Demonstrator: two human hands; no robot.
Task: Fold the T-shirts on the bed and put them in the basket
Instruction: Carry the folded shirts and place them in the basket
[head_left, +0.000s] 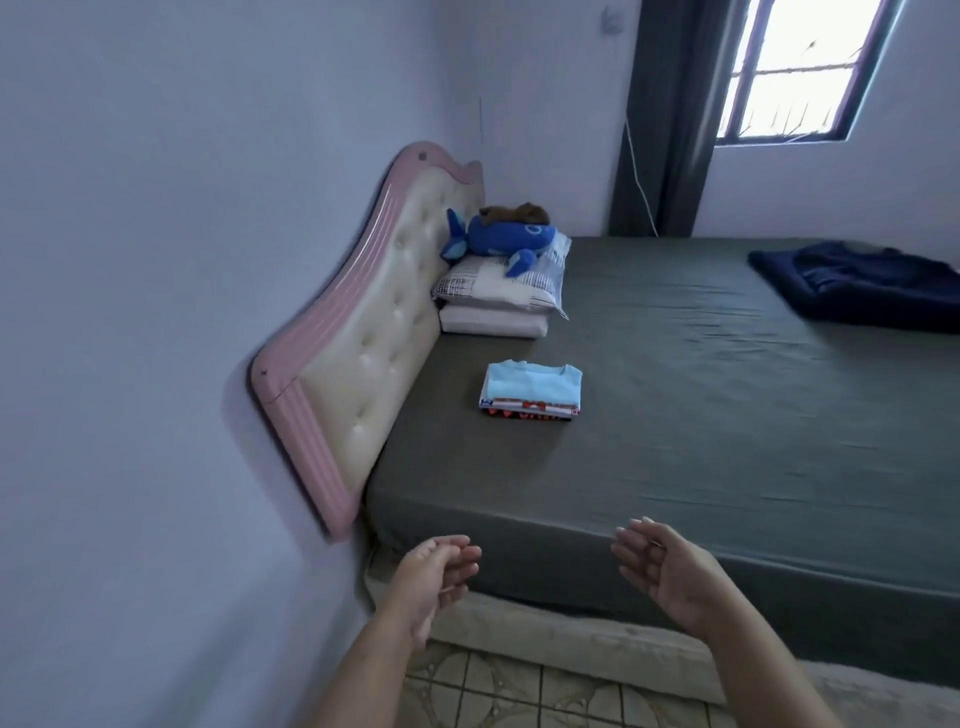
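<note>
Both hands, left (434, 582) and right (662, 569), hang loose and empty at 6 o'clock. Folded shirts (532, 391) sit stacked mid-bed (675, 415). Pillows (501, 291) and whale toy (498, 239) at 11; blue cloth (862, 283) at 2.

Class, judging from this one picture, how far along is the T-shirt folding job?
Done: a stack of folded T-shirts sits on the bed. In hand: nothing; the left hand and right hand hover empty at the bed's edge. Left: a dark blue garment lies unfolded far right; no basket is in view.
</note>
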